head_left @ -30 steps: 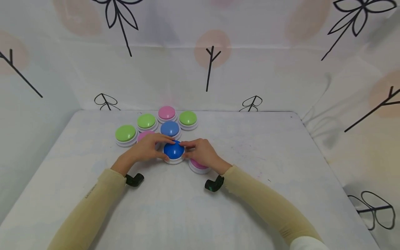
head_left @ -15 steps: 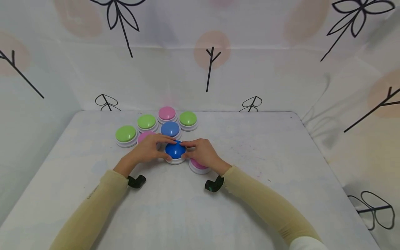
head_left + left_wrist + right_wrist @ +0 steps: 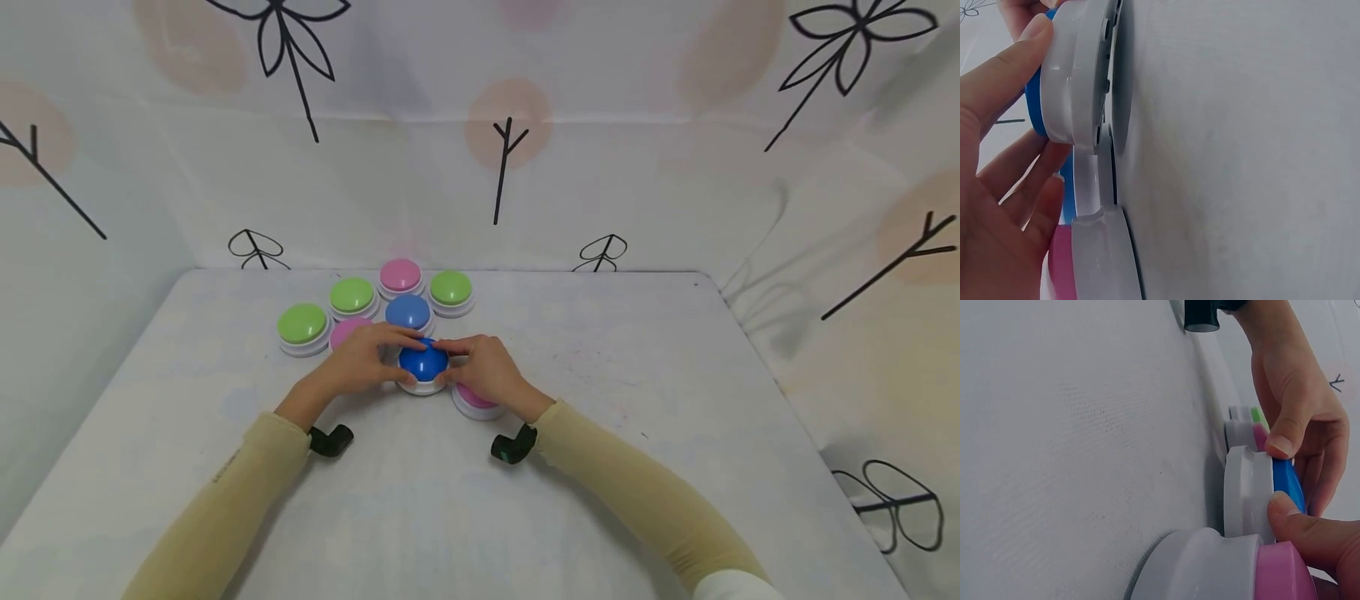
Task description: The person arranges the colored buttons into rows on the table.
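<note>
A dark blue dome push button (image 3: 423,360) on a white round base is held between both hands. My left hand (image 3: 360,360) grips its left side, thumb at the front and fingers behind. From the right, my right hand (image 3: 489,368) pinches it the same way. In the left wrist view the white base (image 3: 1069,75) stands slightly off the table, its underside showing above a shadow. A pink button (image 3: 477,403) sits under and in front of the right hand, partly covered by it. Behind the held button lies a lighter blue one (image 3: 408,312).
Beyond the left hand a second pink button (image 3: 347,329) is partly hidden. Green buttons stand at the far left (image 3: 302,322), the back (image 3: 352,294) and behind to the right (image 3: 451,287). A pink button (image 3: 400,273) is rearmost. Patterned cloth (image 3: 600,183) walls the white table (image 3: 600,350).
The dark blue button has shifted slightly right, with the left hand following it. The right hand has stayed almost in place, and the other buttons have not moved on the table.
</note>
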The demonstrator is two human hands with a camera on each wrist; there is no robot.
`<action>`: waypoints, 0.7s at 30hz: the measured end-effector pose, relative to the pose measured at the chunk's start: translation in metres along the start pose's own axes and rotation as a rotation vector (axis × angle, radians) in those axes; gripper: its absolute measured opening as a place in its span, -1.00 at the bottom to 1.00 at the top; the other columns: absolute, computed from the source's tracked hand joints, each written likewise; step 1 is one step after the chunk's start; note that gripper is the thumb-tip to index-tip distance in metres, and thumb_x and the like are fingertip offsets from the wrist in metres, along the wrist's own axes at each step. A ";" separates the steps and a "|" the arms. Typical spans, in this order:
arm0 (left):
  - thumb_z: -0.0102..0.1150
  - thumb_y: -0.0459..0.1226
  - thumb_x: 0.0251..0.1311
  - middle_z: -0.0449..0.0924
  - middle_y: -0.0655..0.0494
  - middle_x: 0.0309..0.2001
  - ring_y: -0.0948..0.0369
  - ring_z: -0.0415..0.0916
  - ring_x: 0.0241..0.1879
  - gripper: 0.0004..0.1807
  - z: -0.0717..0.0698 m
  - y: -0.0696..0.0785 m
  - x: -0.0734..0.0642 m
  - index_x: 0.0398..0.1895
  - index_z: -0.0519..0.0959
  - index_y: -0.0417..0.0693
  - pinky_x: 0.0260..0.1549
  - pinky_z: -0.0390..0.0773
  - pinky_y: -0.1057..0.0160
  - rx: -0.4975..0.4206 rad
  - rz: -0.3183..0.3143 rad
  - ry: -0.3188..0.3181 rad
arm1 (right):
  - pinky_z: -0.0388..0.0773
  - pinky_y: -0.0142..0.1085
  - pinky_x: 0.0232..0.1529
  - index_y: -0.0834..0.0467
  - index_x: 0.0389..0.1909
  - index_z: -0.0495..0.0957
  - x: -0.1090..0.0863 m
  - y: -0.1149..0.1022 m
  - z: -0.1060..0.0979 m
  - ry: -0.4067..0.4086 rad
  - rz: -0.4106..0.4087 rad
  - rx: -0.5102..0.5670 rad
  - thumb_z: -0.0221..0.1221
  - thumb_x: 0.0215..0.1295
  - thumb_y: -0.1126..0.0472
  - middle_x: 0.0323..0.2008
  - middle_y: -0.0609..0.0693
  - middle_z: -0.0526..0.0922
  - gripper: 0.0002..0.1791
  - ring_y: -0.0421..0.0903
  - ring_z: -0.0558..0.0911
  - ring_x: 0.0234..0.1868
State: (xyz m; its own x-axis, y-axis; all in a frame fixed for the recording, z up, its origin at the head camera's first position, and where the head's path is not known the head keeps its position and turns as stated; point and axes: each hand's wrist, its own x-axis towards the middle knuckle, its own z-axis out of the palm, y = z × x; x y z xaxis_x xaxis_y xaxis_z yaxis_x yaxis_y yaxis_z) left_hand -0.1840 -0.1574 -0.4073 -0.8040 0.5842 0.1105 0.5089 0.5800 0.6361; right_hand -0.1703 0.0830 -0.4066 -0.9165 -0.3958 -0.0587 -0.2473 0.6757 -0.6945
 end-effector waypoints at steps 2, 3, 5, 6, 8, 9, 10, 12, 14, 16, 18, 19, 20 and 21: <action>0.52 -0.12 0.04 0.51 0.04 0.27 -0.06 0.33 0.34 -0.50 0.001 0.000 0.000 0.11 0.69 0.06 0.26 0.36 -0.17 0.004 0.004 0.006 | 0.49 -0.05 0.22 -0.07 0.24 0.59 0.000 0.001 -0.001 0.008 -0.016 0.007 0.44 0.16 0.09 0.11 0.02 0.67 -0.43 0.03 0.50 0.27; 0.53 -0.13 0.04 0.51 0.03 0.27 -0.07 0.33 0.33 -0.50 0.001 0.000 0.001 0.11 0.69 0.06 0.26 0.37 -0.17 0.003 0.008 0.009 | 0.51 -0.06 0.20 -0.07 0.24 0.59 -0.001 0.001 -0.002 0.012 -0.020 0.013 0.44 0.17 0.09 0.11 0.02 0.67 -0.43 0.03 0.51 0.26; 0.53 -0.14 0.03 0.52 0.01 0.27 -0.08 0.34 0.32 -0.50 0.001 0.001 0.001 0.11 0.69 0.04 0.25 0.39 -0.16 -0.006 0.016 0.017 | 0.55 -0.09 0.15 -0.07 0.24 0.60 -0.002 0.000 -0.003 0.016 -0.023 0.028 0.44 0.17 0.09 0.11 0.02 0.66 -0.43 0.03 0.51 0.25; 0.53 -0.14 0.03 0.52 0.01 0.26 -0.08 0.35 0.32 -0.49 0.002 0.001 0.002 0.10 0.69 0.04 0.24 0.39 -0.15 -0.012 0.017 0.021 | 0.56 -0.10 0.13 -0.07 0.23 0.60 -0.002 0.000 -0.004 0.017 -0.024 0.032 0.44 0.17 0.09 0.11 0.02 0.66 -0.44 0.03 0.52 0.25; 0.53 -0.15 0.03 0.53 0.00 0.26 -0.08 0.37 0.31 -0.49 0.002 0.002 0.002 0.11 0.69 0.02 0.22 0.43 -0.11 -0.030 0.018 0.025 | 0.58 -0.12 0.11 -0.08 0.23 0.60 -0.002 0.000 -0.005 0.016 -0.023 0.044 0.44 0.17 0.09 0.12 0.02 0.66 -0.44 0.03 0.52 0.24; 0.53 -0.15 0.03 0.53 0.00 0.25 -0.07 0.38 0.30 -0.49 0.002 0.002 0.002 0.10 0.69 0.02 0.21 0.45 -0.09 -0.040 0.018 0.028 | 0.58 -0.12 0.10 -0.08 0.23 0.60 -0.002 0.000 -0.005 0.015 -0.023 0.047 0.44 0.17 0.09 0.13 0.02 0.65 -0.44 0.03 0.52 0.24; 0.53 -0.15 0.03 0.53 0.01 0.25 -0.07 0.39 0.29 -0.50 0.002 0.002 0.002 0.10 0.69 0.01 0.20 0.47 -0.07 -0.052 0.017 0.030 | 0.58 -0.13 0.09 -0.08 0.24 0.60 -0.002 0.000 -0.006 0.014 -0.020 0.048 0.43 0.18 0.09 0.14 0.02 0.65 -0.44 0.03 0.53 0.24; 0.53 -0.16 0.03 0.53 0.01 0.26 -0.06 0.40 0.29 -0.50 0.003 0.002 0.003 0.10 0.69 0.00 0.17 0.50 -0.04 -0.063 0.014 0.036 | 0.60 -0.14 0.08 -0.09 0.24 0.60 -0.002 0.001 -0.006 0.015 -0.017 0.048 0.42 0.19 0.09 0.16 0.02 0.63 -0.45 0.03 0.54 0.21; 0.52 -0.17 0.04 0.53 0.02 0.27 -0.05 0.40 0.29 -0.51 0.004 0.002 0.003 0.10 0.69 -0.01 0.16 0.52 -0.01 -0.074 0.006 0.042 | 0.61 -0.16 0.05 -0.10 0.24 0.60 -0.002 0.002 -0.006 0.019 -0.016 0.048 0.42 0.20 0.08 0.18 0.03 0.62 -0.45 0.03 0.57 0.17; 0.51 -0.17 0.06 0.51 0.04 0.29 -0.05 0.37 0.31 -0.51 0.005 0.003 0.004 0.11 0.68 -0.01 0.17 0.50 -0.01 -0.080 -0.006 0.048 | 0.63 -0.17 0.02 -0.11 0.23 0.60 -0.002 0.004 -0.008 0.026 -0.015 0.053 0.42 0.20 0.07 0.20 0.05 0.60 -0.46 0.04 0.61 0.11; 0.49 -0.16 0.08 0.49 0.08 0.30 -0.04 0.35 0.33 -0.51 0.006 0.005 0.005 0.13 0.67 -0.01 0.18 0.49 0.01 -0.087 -0.019 0.056 | 0.64 -0.17 0.00 -0.11 0.23 0.60 -0.002 0.006 -0.009 0.038 -0.019 0.064 0.42 0.19 0.08 0.22 0.07 0.58 -0.46 0.06 0.65 0.06; 0.49 -0.17 0.10 0.49 0.08 0.31 -0.04 0.34 0.34 -0.51 0.006 0.006 0.006 0.14 0.66 -0.02 0.18 0.49 0.01 -0.099 -0.018 0.061 | 0.65 -0.16 0.00 -0.11 0.23 0.60 -0.002 0.007 -0.010 0.046 -0.021 0.069 0.42 0.19 0.08 0.22 0.08 0.58 -0.46 0.06 0.67 0.04; 0.48 -0.18 0.10 0.48 0.09 0.31 -0.03 0.35 0.34 -0.50 0.006 0.007 0.007 0.15 0.66 -0.03 0.19 0.49 0.01 -0.112 -0.015 0.067 | 0.65 -0.15 0.01 -0.12 0.23 0.61 -0.002 0.008 -0.012 0.052 -0.020 0.080 0.42 0.19 0.08 0.23 0.08 0.57 -0.46 0.07 0.68 0.02; 0.48 -0.18 0.10 0.48 0.09 0.31 -0.03 0.35 0.34 -0.50 0.007 0.008 0.008 0.15 0.65 -0.03 0.18 0.49 0.01 -0.122 -0.016 0.075 | 0.64 -0.14 0.02 -0.11 0.23 0.60 -0.002 0.009 -0.013 0.055 -0.021 0.091 0.42 0.19 0.08 0.23 0.09 0.57 -0.46 0.07 0.68 0.03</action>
State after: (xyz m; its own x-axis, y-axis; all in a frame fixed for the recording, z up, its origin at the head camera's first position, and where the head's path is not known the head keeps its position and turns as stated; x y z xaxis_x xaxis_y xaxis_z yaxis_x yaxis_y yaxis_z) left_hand -0.1843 -0.1440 -0.4061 -0.8346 0.5289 0.1539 0.4586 0.5124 0.7261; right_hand -0.1748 0.0982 -0.4033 -0.9280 -0.3726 -0.0056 -0.2392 0.6071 -0.7577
